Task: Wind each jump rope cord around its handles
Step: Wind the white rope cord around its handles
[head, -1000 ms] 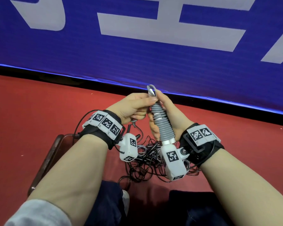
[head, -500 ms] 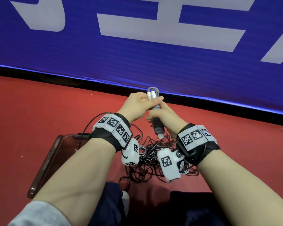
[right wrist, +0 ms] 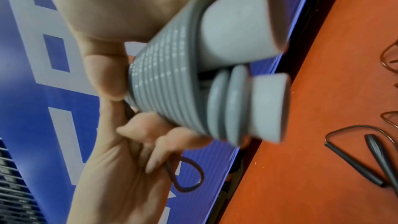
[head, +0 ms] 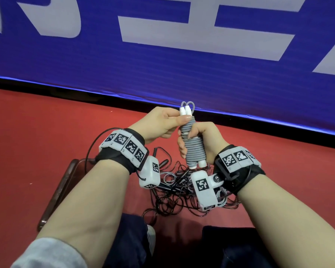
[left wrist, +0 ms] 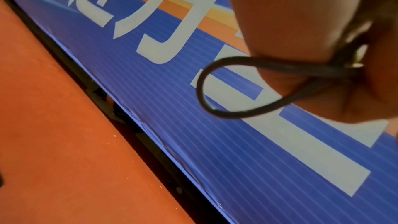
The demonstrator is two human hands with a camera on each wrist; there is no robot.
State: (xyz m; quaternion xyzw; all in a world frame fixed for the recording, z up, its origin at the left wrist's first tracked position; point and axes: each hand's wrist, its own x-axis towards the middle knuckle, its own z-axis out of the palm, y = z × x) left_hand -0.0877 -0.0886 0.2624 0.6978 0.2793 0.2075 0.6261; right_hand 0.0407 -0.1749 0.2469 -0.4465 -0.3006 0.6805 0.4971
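Observation:
A grey jump rope (head: 194,149) stands upright between my hands, its cord coiled tightly around two white handles. My right hand (head: 190,137) grips the middle of the bundle from the right. My left hand (head: 183,119) pinches its top, just below the white tips and a small cord loop (head: 189,104). In the right wrist view the grey coils (right wrist: 168,83) and the white handle ends (right wrist: 243,28) fill the frame. In the left wrist view the cord loop (left wrist: 204,91) sticks out of my curled fingers (left wrist: 301,23).
A tangle of thin black jump ropes (head: 174,198) lies on the red floor under my wrists, with black handles (right wrist: 374,149) among it. A brown tray (head: 60,190) sits at the left. A blue banner wall (head: 162,64) stands close ahead. My knees are below.
My right hand has slid down the bundle, uncovering the coils it hid half a second ago. The left hand stays pinching at the top, and the bundle stands more upright.

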